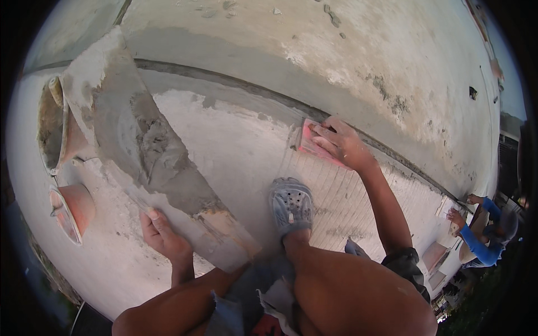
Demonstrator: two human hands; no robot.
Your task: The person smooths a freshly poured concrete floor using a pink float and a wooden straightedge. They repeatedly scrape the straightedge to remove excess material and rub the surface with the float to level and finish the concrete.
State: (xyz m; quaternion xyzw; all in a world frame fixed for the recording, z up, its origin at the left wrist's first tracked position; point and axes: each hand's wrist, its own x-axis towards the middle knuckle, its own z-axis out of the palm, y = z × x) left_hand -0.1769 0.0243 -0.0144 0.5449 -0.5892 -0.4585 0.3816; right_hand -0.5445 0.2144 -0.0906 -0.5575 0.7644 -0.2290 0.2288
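At lower left, my left hand grips the near edge of a long, worn board that carries wet grey mortar. My right hand, dusty and closed on a pink float, holds it against the pale surface beside a long dark seam. Grey wet mortar runs in a band along that seam. My foot in a grey perforated clog stands between my hands, on the surface near grooved lines.
Two buckets with pinkish sides are at the left. A co-worker in blue sleeves crouches at the far right with hands by the seam. A stained wall rises beyond the seam. Small debris is at the top.
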